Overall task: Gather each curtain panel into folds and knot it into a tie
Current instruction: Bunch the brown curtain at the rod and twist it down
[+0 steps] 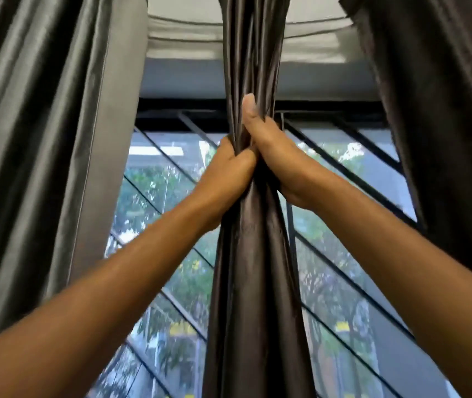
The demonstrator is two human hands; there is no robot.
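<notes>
I clamp the gathered middle curtain panel (253,282) in front of the window (166,196)
Head view: my left hand (230,170) grips just below my right hand (269,150), touching it; the satiny cloth looks soft, slick and weighty, so I'd hold tight at this bunched neck

Daylight through the window (344,282) backlights; edges bend, slightly blurred.

bare forearms (120,282); left grip (229,175), right grip (276,165) bare; thumbnail short.
</notes>
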